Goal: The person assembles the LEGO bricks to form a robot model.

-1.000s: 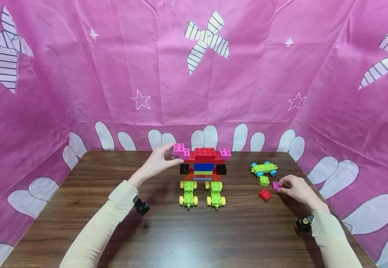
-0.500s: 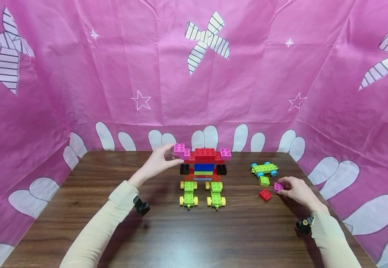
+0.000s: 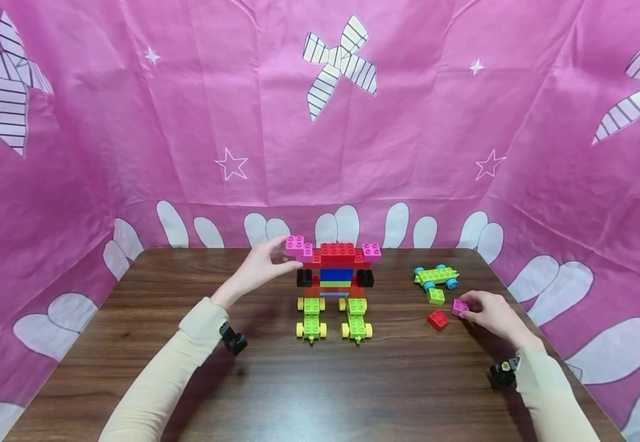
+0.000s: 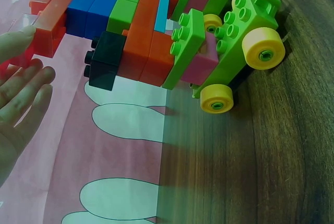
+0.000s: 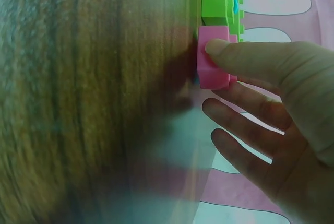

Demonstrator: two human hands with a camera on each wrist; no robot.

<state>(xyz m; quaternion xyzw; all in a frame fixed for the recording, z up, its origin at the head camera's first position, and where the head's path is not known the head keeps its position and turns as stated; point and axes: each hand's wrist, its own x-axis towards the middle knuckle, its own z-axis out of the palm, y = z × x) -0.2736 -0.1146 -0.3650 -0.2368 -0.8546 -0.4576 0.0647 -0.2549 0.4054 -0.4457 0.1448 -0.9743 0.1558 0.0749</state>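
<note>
A toy brick figure [image 3: 336, 279] stands upright in the middle of the table, with red, blue, black and lime parts on two lime wheeled bases with yellow wheels. At its upper left, my left hand [image 3: 261, 267] pinches a pink brick [image 3: 295, 245] between thumb and fingers; the left wrist view shows the thumb [image 4: 23, 37] on that brick. On the right side, my right hand [image 3: 491, 313] pinches another pink brick [image 3: 460, 307]. Its thumb [image 5: 219, 47] presses the brick's side in the right wrist view, while the other fingers spread behind.
Near the right hand lie a lime brick [image 3: 436, 296] and a red brick [image 3: 438, 320]. Behind them is a lime wheeled base [image 3: 436, 275] with blue wheels. A pink patterned cloth [image 3: 408, 123] hangs around the wooden table [image 3: 320, 393].
The pink brick in my right hand has shifted slightly right, away from the lime and red bricks, and more of it shows. My left hand stays at the figure's upper left.
</note>
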